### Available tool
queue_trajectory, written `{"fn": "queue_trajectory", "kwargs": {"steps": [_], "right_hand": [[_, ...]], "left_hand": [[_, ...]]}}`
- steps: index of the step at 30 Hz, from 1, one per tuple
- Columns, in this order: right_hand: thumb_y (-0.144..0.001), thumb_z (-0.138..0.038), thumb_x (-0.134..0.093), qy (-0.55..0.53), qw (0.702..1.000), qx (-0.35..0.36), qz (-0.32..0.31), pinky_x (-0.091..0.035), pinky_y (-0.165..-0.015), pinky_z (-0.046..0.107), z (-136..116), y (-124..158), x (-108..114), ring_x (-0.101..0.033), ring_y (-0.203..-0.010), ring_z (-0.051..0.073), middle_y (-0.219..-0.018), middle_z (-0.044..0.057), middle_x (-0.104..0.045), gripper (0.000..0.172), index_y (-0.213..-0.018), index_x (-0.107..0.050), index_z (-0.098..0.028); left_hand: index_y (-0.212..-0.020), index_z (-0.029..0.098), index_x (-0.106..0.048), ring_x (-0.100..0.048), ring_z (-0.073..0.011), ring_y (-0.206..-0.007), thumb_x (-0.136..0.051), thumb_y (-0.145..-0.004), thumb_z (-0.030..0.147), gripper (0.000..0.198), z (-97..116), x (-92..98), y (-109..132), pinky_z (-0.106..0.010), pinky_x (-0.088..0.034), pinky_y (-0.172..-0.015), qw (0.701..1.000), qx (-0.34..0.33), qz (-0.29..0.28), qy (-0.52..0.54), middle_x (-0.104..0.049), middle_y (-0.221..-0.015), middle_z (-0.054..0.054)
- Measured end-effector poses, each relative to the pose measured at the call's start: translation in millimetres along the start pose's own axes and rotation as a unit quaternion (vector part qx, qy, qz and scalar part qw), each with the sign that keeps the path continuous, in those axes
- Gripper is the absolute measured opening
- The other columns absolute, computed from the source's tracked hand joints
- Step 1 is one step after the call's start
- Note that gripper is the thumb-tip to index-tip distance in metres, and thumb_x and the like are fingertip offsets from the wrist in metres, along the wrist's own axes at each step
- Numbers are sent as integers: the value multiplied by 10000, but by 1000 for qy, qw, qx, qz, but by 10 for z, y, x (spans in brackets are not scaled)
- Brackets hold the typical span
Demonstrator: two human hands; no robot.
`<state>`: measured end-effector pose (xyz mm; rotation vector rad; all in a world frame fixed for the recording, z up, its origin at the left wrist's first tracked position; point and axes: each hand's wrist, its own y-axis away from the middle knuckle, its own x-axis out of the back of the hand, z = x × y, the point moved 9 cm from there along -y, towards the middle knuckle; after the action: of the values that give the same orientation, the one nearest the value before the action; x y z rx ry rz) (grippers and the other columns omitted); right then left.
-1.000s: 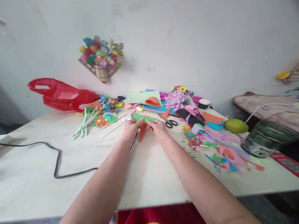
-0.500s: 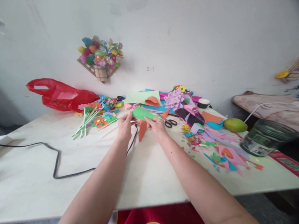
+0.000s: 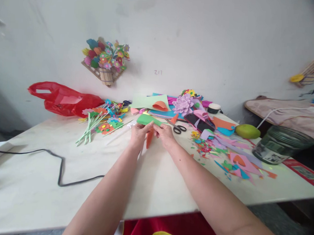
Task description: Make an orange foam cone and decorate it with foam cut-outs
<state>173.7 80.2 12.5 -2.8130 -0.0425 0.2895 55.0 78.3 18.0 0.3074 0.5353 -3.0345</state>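
A green foam piece (image 3: 147, 119) is pinched between my left hand (image 3: 138, 136) and my right hand (image 3: 166, 135), just above the white table (image 3: 153, 180). Both hands have their fingers closed on it, side by side. An orange foam piece (image 3: 149, 137) hangs or lies between the two hands, right below the green one. Black-handled scissors (image 3: 178, 128) lie just right of my right hand.
A black cable (image 3: 59, 168) snakes across the table's left. Green stems and foam flowers (image 3: 101, 123) lie left of my hands, with a red plastic bag (image 3: 65, 100) behind. Coloured foam sheets (image 3: 157, 105), scraps (image 3: 233, 160), a green fruit (image 3: 247, 131) and a dark jar (image 3: 282, 145) fill the right.
My left hand let go a little and opened the green piece out, then closed back toward my right hand; the green piece is folded flat again.
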Motion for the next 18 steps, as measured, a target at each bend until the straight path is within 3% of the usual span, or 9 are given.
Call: {"fn": "queue_trajectory", "kwargs": {"steps": [12, 18], "right_hand": [[-650, -430, -670, 0, 1000, -22, 9, -273, -447, 242, 35, 7, 4, -362, -404, 69, -405, -37, -474, 387, -426, -478, -180], [-660, -429, -663, -14, 1000, -26, 9, -273, -436, 246, 7, 6, 33, -367, -390, 75, -390, -33, -473, 379, -446, -465, -188]], "left_hand": [[-588, 133, -607, -534, -118, -502, -625, -633, 603, 472, -13, 301, -59, -245, -447, -537, 994, 9, 106, -38, -586, -536, -26], [-568, 142, -563, -509, -97, -498, -705, -590, 531, 415, -28, 192, -62, -226, -415, -528, 997, 8, 33, -67, -569, -539, -9]]}}
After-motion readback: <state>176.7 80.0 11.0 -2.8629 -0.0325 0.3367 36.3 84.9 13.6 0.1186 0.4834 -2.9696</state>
